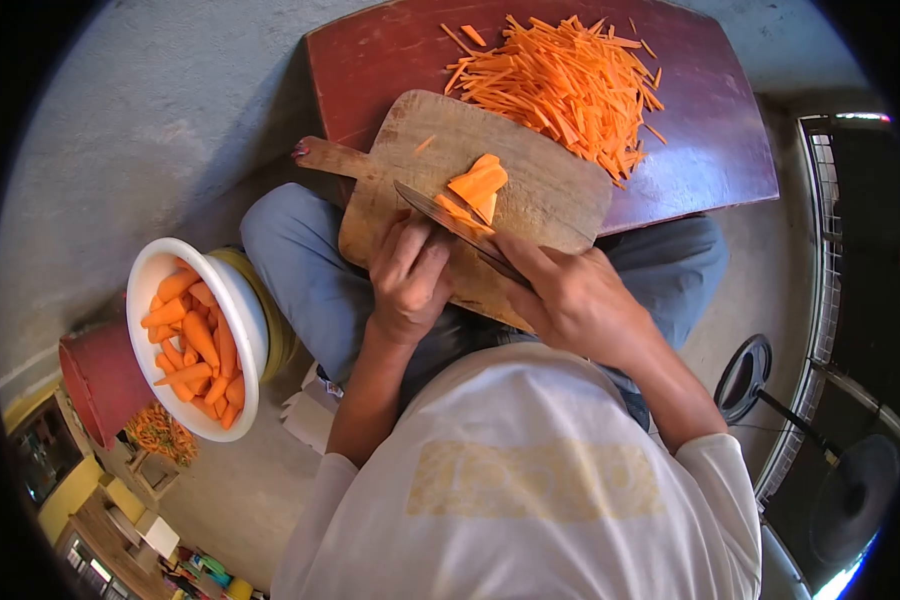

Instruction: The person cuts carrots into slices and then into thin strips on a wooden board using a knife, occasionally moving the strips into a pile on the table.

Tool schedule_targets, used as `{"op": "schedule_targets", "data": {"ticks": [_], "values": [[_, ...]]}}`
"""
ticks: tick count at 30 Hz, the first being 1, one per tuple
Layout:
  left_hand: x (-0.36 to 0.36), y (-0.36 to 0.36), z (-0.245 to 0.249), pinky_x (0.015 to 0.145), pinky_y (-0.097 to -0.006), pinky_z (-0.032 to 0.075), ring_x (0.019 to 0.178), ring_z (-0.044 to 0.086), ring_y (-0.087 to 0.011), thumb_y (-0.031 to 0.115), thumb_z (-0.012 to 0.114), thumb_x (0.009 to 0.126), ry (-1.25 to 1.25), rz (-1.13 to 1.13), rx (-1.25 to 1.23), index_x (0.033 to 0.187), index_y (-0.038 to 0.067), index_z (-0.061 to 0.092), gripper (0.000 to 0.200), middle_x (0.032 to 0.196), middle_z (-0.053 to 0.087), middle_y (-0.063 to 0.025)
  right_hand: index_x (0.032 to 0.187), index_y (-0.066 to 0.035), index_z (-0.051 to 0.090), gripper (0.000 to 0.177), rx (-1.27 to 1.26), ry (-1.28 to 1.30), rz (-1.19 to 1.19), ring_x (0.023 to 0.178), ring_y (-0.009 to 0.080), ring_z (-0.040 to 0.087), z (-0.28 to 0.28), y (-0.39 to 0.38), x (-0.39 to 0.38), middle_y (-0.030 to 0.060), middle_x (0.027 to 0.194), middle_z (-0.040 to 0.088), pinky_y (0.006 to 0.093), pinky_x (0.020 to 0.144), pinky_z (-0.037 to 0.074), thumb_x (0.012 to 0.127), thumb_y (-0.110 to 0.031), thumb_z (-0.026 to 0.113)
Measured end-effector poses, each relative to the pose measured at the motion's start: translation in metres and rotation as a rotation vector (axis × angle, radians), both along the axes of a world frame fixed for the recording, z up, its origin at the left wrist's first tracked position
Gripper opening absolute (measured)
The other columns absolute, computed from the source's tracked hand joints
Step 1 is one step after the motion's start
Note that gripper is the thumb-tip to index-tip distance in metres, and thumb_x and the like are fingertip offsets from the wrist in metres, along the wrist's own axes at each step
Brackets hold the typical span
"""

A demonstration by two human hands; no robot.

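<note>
My right hand is wrapped round the handle of a knife, its dark blade slanting across the wooden cutting board. Close to the blade, on its near side, my left hand rests on the board with its fingers curled in. What lies under those fingers is hidden. Cut carrot pieces touch the far side of the blade. Just beyond them is a small stack of flat carrot slices. The board, with its handle pointing left, lies over my lap and the near edge of a red table.
A heap of carrot sticks covers part of the red table. On my left, a white basin holds several peeled carrots. Behind it are a red bucket and a pile of peelings. A black stand is at right.
</note>
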State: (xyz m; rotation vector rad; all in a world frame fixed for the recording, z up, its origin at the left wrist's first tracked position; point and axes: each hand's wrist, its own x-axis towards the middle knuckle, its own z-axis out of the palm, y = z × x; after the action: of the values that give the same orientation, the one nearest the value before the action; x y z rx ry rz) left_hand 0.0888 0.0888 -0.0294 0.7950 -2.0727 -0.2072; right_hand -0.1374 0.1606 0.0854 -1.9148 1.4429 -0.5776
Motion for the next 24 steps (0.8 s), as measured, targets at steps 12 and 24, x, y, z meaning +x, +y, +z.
{"op": "schedule_targets", "data": {"ticks": [12,24], "values": [[0.004,-0.001,-0.003,0.108,-0.0538,0.054,0.098,0.075,-0.0297,-0.009,0.075,0.082,-0.024,0.028,0.009,0.118,0.003,0.079,0.038,0.112,0.076,-0.011,0.148,0.004,0.062,0.05,-0.013,-0.146,-0.026,0.09,0.0475,0.077,0.014,0.005,-0.012,0.0265,0.11,0.08,0.0514,0.076,0.062,0.102,-0.009,0.074],[0.003,-0.002,0.004,0.102,-0.0531,0.055,0.095,0.074,-0.0302,-0.009,0.076,0.082,-0.016,-0.003,-0.002,0.113,-0.001,0.077,0.032,0.11,0.073,-0.0125,0.144,0.002,0.063,0.044,0.081,0.064,0.029,0.087,0.0467,0.077,-0.004,-0.013,0.005,0.0262,0.1,0.079,0.0532,0.076,0.062,0.104,-0.015,0.072]]}}
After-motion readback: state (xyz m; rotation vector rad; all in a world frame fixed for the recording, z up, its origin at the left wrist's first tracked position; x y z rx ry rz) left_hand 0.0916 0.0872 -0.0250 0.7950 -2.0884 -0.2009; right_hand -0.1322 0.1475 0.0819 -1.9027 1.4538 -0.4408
